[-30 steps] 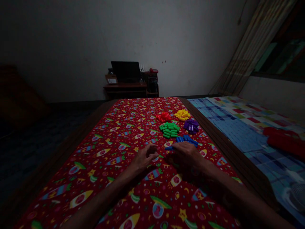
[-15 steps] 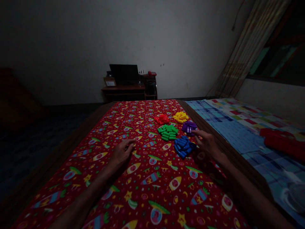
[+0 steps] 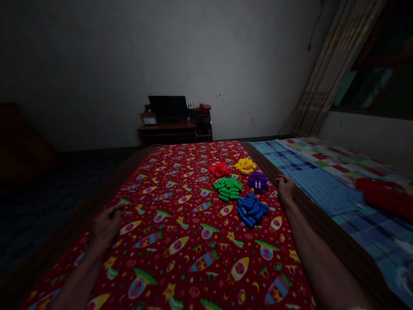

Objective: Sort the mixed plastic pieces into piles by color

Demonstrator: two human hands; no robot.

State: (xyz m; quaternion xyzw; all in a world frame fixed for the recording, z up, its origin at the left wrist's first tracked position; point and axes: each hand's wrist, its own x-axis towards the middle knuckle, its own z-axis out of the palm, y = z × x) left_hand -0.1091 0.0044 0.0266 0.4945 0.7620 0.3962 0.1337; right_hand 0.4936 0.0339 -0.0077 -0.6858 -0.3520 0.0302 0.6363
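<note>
Red rocket-print cloth lies over a base with a wooden frame along its right side. Green plastic pegs, short cylinders, sit heaped mid-cloth; blue pegs just nearer, purple pegs just right, red pegs and yellow pegs just beyond. Right hand rests near the green pile, at the frame, fingers loosely curled, empty. Left hand lies well left, half-curled, holding nothing.

You have five peg piles: one red pile, one yellow pile, one purple pile, one green pile and one blue pile. You show two hands, your left hand and your right hand. The pegs in each pile are too small to count.
</note>
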